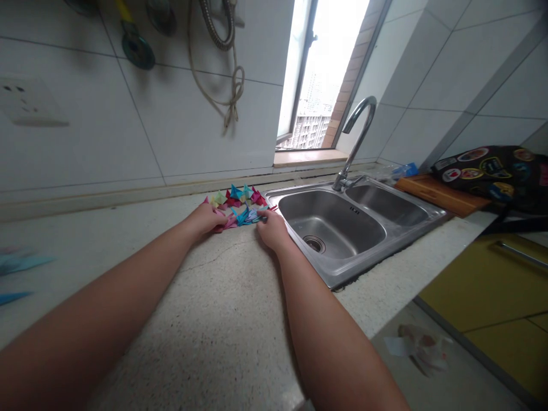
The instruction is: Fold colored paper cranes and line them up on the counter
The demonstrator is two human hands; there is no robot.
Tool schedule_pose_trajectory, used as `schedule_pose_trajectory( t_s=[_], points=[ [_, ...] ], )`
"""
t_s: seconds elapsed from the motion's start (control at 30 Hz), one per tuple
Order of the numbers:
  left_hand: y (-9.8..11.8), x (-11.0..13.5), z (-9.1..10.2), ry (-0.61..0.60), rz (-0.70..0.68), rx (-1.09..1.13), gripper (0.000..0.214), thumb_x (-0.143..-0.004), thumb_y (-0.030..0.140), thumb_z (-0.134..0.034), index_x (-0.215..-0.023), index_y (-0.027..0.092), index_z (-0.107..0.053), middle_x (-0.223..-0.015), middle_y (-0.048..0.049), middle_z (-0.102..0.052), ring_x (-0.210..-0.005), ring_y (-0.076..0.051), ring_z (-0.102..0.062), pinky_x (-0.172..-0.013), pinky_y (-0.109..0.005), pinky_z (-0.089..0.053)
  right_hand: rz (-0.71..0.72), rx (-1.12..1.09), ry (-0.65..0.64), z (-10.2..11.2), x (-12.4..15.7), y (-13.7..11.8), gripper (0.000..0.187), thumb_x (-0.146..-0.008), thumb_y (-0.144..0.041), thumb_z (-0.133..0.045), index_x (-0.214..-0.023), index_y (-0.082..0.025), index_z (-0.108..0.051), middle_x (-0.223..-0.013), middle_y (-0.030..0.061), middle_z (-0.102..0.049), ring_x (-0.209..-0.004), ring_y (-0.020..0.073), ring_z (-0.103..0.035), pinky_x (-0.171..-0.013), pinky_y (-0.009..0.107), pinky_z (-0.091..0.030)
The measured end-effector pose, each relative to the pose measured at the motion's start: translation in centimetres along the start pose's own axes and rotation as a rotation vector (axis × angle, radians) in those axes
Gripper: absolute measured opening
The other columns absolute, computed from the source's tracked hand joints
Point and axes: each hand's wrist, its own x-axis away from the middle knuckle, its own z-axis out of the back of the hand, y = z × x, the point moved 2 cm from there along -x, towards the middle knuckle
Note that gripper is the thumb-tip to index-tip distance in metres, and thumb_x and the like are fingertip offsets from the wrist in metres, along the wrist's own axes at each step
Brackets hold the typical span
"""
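A heap of small folded paper shapes [240,201] in pink, blue, green and yellow lies on the speckled counter [222,319] by the wall. Both my arms reach out to it. My left hand [206,220] rests on the left side of the heap, fingers curled onto pink pieces. My right hand [270,227] is at the heap's right side, next to the sink's left rim, its fingers pinched on blue folded paper.
A steel double sink [342,228] with a curved tap [357,137] lies right of the heap. A wooden board [440,194] and a dark patterned bag [500,171] sit beyond it. Blue paper pieces [21,265] lie at far left. Yellow cabinets [492,285] stand at lower right.
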Motion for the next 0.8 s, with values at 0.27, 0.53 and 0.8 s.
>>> schedule_pose_trajectory(
  t_s=[0.27, 0.53, 0.8],
  points=[
    [0.0, 0.0, 1.1, 0.029, -0.001, -0.167, 0.019, -0.053, 0.014, -0.072, -0.059, 0.017, -0.054, -0.054, -0.0014, -0.058, -0.052, -0.017, -0.061, -0.048, -0.026, -0.052, 0.043, 0.026, 0.011, 0.0, 0.1, -0.1, 0.037, -0.079, -0.017, -0.059, -0.113, -0.019, -0.073, -0.110, 0.0075, -0.071, -0.100, 0.0193, -0.063, -0.097, 0.029, -0.045],
    [0.1, -0.2, -0.1, 0.003, 0.019, -0.137, 0.022, -0.055, 0.013, -0.073, -0.065, 0.016, -0.053, -0.061, -0.0003, -0.059, -0.059, -0.016, -0.063, -0.056, -0.026, -0.056, 0.063, 0.023, 0.010, -0.2, 0.1, 0.1, 0.037, -0.077, -0.014, -0.058, -0.111, -0.018, -0.074, -0.107, 0.0079, -0.071, -0.097, 0.0199, -0.064, -0.097, 0.030, -0.046],
    [-0.2, -1.1, -0.3, 0.011, -0.038, -0.181, 0.016, -0.055, 0.016, -0.070, -0.058, 0.017, -0.054, -0.055, -0.0016, -0.059, -0.057, -0.020, -0.063, -0.055, -0.031, -0.055, 0.051, 0.005, 0.010, -0.1, -0.1, 0.1, 0.037, -0.078, -0.013, -0.059, -0.111, -0.018, -0.074, -0.107, 0.0084, -0.071, -0.097, 0.0203, -0.064, -0.098, 0.031, -0.046]
  ],
)
